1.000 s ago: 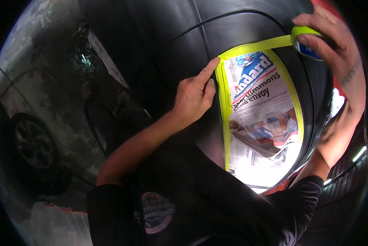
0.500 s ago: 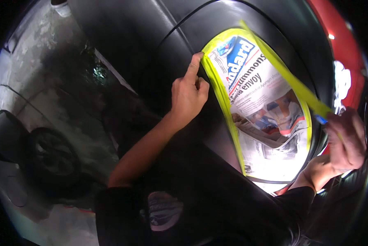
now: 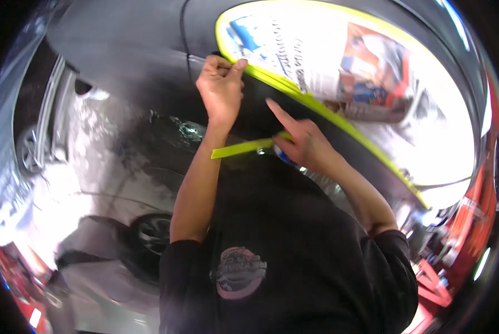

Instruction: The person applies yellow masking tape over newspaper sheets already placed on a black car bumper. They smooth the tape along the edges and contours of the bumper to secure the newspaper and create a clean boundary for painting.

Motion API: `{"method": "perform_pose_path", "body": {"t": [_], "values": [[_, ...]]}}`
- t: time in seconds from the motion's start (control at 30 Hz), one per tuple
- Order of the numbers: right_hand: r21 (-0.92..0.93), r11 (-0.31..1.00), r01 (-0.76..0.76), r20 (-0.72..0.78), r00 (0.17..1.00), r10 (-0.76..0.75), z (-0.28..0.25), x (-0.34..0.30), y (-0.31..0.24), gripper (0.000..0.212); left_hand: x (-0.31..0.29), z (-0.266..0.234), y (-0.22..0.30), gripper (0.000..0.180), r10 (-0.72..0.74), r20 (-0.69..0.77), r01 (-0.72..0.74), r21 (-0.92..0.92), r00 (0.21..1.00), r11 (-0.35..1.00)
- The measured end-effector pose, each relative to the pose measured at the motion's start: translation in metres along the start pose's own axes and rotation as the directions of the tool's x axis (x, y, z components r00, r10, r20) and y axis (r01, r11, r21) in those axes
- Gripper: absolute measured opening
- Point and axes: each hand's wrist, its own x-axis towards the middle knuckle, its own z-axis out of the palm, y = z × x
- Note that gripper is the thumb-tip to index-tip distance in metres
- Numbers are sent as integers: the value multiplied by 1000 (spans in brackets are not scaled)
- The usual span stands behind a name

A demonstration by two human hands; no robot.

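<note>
two hands (image 3: 221, 89) (image 3: 302, 146), one newspaper sheet (image 3: 338, 61), one loose yellow tape strip (image 3: 241, 148), one dark car panel (image 3: 121, 55)

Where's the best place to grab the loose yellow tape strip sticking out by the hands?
Probably its free left end: the yellow tape strip juts out flat and unsupported, leftward from the right hand. Pinch across its faces, coming from the left; the left hand is busy pressing the taped newspaper edge.

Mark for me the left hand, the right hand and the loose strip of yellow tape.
left hand (image 3: 220, 89), head view, on the back of the hand.
right hand (image 3: 304, 146), head view, on the knuckles.
loose strip of yellow tape (image 3: 239, 148), head view, on the middle of the free strip.
</note>
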Motion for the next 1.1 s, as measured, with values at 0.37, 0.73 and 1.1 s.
{"method": "perform_pose_path", "body": {"t": [0.37, 0.73, 1.1], "values": [[-155, 882, -444, -390, 848, 358, 42, 9, -2, 107, -31, -5, -22, 44, 488, 773, -912, 315, 407, 262], [554, 832, 18, -494, 812, 312, 54, -101, 15, 80, -80, -9, 8, 37, 279, 854, -619, 64, 440, 782], [819, 572, 35, -353, 817, 456, 111, -120, 57, 28, -10, 0, 33, 10, 529, 802, -949, 315, 277, 18]]}}
